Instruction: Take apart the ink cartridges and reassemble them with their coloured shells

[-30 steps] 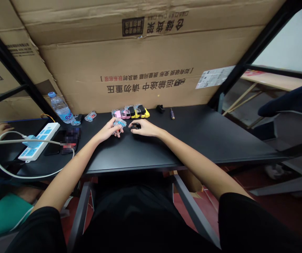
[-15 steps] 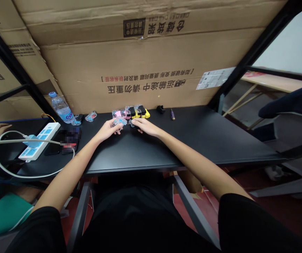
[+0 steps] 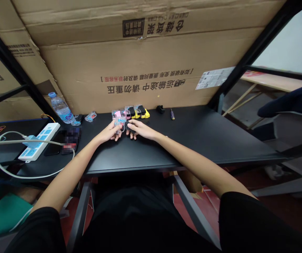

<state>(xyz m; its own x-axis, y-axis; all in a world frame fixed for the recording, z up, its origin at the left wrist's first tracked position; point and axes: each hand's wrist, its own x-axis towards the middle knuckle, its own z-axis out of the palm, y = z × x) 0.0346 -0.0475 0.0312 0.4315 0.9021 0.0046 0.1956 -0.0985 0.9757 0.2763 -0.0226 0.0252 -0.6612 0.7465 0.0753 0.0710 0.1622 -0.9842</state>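
My left hand (image 3: pixel 110 132) is closed around a clear plastic housing (image 3: pixel 119 121) with blue and red parts inside. Close beside it, my right hand (image 3: pixel 143 130) pinches a small black part (image 3: pixel 126 126), largely covered by the fingers. The black part sits right at the housing's edge; whether they touch I cannot tell. Just behind my hands stands a row of similar small cases: a clear and pink one (image 3: pixel 117 113), a pink and black one (image 3: pixel 128 112) and a yellow and black one (image 3: pixel 142 111). A tiny dark piece (image 3: pixel 148 122) lies right of them.
Along the cardboard (image 3: pixel 151 56) lie a black part (image 3: pixel 160 109), a screwdriver (image 3: pixel 172 114), two more clear housings (image 3: pixel 90 116) and a water bottle (image 3: pixel 60 108). To the left are a white power strip (image 3: pixel 39 141), phones (image 3: pixel 54 143) and a looping cable (image 3: pixel 6 168). A person in green sits there.
My right hand has shifted slightly left, bringing the black part nearer the housing. The housing has turned in my left hand. Another person's hand has left the far-left desk.
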